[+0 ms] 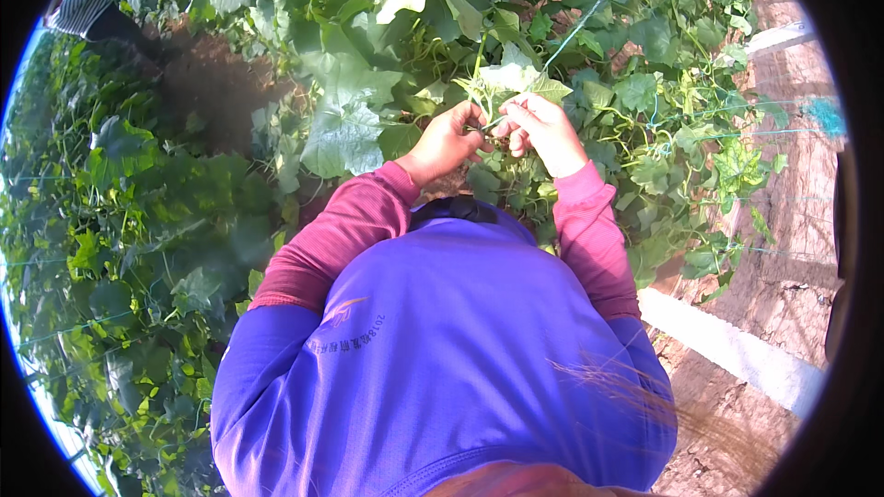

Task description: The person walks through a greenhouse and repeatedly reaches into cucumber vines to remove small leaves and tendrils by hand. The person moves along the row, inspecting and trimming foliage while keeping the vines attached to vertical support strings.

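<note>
Before my chest, both hands meet at the growing tip of a climbing vine (478, 86) with broad, lobed leaves. My left hand (449, 138) pinches a thin strand beside the stem between thumb and fingers. From the other side, my right hand (542, 130) has its fingertips closed on the same strand, just under a sunlit leaf (512, 76). Whether this strand is twine or a tendril I cannot tell; fingers cover much of it. A taut pale-blue twine (587, 17) slants down from the upper right and disappears behind the leaves above my right hand.
Dense vine foliage (103, 221) fills the left side, with bare soil (214, 83) between rows. A person in a striped top (83, 10) is at the upper left. On the right are strung twines (753, 131), a white beam (739, 345) and dry ground (794, 200).
</note>
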The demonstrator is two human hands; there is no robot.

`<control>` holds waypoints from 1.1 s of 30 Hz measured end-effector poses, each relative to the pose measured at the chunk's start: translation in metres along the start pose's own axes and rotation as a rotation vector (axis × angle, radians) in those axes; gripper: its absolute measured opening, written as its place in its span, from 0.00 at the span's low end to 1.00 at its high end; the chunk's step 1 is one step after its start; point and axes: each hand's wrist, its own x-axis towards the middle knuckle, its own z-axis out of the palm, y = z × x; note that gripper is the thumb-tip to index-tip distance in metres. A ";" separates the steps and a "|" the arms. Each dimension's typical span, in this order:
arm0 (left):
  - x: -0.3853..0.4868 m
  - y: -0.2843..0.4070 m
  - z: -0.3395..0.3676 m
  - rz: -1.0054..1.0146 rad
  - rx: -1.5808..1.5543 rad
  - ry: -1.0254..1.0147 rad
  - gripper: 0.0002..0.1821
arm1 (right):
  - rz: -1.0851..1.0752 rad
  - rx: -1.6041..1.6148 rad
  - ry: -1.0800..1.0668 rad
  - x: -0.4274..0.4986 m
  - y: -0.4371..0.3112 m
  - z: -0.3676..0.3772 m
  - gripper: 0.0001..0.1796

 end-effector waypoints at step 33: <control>-0.013 -0.009 -0.021 -0.040 -0.173 -0.261 0.13 | -0.084 0.239 -0.021 -0.021 0.070 0.010 0.09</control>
